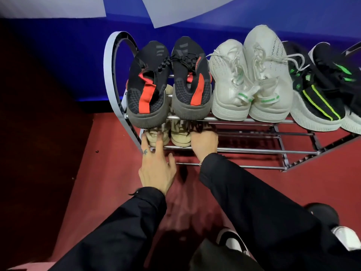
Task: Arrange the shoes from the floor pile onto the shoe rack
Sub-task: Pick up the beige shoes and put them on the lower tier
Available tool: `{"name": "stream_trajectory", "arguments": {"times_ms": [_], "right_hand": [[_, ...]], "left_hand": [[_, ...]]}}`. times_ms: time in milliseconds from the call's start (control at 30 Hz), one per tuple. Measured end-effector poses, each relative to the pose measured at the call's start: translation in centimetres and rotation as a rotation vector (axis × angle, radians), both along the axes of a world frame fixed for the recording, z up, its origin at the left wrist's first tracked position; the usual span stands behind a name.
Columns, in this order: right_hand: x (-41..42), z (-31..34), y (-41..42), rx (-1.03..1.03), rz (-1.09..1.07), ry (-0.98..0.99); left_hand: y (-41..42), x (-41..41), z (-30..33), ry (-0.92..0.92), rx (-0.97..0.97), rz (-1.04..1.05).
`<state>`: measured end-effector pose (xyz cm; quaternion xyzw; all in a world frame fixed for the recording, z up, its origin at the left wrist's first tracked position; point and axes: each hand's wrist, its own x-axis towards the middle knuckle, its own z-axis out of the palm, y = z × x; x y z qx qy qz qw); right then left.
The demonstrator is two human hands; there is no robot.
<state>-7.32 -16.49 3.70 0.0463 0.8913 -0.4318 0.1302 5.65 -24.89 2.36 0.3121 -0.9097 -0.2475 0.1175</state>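
On the rack's (pixel 254 119) top shelf sit 3 pairs: black-red shoes (pixel 168 83) at left, white shoes (pixel 252 79) in the middle, black-green shoes (pixel 322 89) at right. On the lower shelf, 2 beige shoes (pixel 172 133) lie side by side at the left end. The left hand (pixel 156 165) rests straight fingers on the left beige shoe. The right hand (pixel 204 142) reaches beside the right one, fingertips hidden under the top shelf, so its grip cannot be told.
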Motion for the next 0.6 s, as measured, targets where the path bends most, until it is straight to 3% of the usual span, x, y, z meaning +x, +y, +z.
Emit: {"name": "stream_trajectory", "arguments": {"times_ms": [133, 267, 500, 600], "right_hand": [[-0.6, 0.4, 1.5, -0.060, 0.066, -0.058], [0.2, 1.2, 4.0, -0.080, 0.059, 0.052], [3.6, 2.5, 11.9, -0.156, 0.123, 0.157], [6.0, 2.1, 16.8, -0.164, 0.100, 0.140]], "left_hand": [[1.4, 1.0, 0.1, 0.010, -0.055, -0.052], [3.0, 1.7, 0.7, 0.036, -0.080, -0.162], [8.6, 1.5, 2.6, 0.018, 0.253, -0.414], [12.2, 1.8, 2.5, -0.010, 0.291, -0.500]]}}
